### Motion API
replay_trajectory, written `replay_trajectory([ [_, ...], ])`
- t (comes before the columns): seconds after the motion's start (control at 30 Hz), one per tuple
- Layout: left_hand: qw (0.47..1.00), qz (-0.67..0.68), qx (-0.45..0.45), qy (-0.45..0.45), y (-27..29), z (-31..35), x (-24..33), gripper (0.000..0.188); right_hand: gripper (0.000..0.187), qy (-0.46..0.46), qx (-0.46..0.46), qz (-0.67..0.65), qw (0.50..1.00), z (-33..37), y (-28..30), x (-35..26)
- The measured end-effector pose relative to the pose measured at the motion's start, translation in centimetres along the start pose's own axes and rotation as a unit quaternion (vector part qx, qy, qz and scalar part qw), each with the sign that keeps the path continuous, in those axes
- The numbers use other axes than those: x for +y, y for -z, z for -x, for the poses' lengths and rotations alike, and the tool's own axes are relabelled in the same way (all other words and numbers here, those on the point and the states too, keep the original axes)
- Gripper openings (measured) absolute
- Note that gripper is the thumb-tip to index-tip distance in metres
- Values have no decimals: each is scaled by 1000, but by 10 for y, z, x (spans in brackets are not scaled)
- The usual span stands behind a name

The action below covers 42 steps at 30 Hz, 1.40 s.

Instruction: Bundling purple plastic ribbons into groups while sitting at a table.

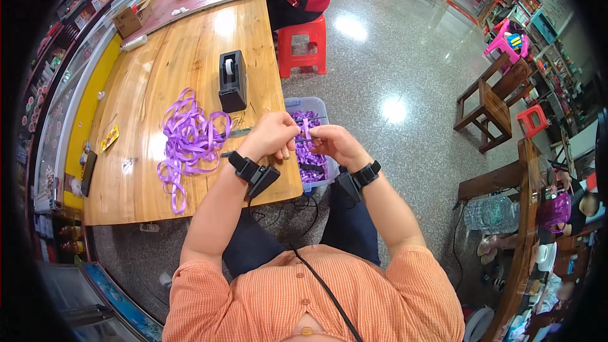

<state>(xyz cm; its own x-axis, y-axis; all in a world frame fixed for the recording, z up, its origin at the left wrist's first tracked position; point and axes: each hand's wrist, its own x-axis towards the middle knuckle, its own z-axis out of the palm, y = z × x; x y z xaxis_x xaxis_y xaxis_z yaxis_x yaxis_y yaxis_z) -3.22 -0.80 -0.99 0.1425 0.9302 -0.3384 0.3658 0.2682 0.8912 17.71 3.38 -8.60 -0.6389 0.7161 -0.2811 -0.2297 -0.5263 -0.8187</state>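
Apparent step, ribbon handling: right hand [340,145] pinches purple ribbon [306,128] over a plastic bin [295,106]; left hand [275,135] curls, hold unclear; steadiness seems needed next.

- Table [138,171]: light wood with visible grain.
- Ribbon [189,136]: purple, heaped in loose loops on the table.
- Dispenser [233,92]: black, standing near the ribbon.
- Packet [109,139]: yellow, flat near the table's left edge.
- Floor [405,158]: grey, speckled, glossy; a red stool [303,28] and a wooden chair [495,106] stand on it.
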Motion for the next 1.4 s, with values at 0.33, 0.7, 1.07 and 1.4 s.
replay_trajectory([
  [0.33, 998, 49, 16, -22, -8, 2, 0, 19, 21, 176, 185, 350, 901, 11, -34, 2],
  [0.7, 998, 36, 50, -25, -7, 4, -3, 32, 21, 290, 278, 379, 834, 4, -48, 11],
  [1.07, 981, 85, -166, 55, -8, 11, -7, 26, 20, 269, 304, 271, 873, 1, -46, 21],
  [1.4, 979, 90, -179, 27, -10, 10, -12, 24, 10, -40, 165, -45, 984, 1, -25, 6],
])
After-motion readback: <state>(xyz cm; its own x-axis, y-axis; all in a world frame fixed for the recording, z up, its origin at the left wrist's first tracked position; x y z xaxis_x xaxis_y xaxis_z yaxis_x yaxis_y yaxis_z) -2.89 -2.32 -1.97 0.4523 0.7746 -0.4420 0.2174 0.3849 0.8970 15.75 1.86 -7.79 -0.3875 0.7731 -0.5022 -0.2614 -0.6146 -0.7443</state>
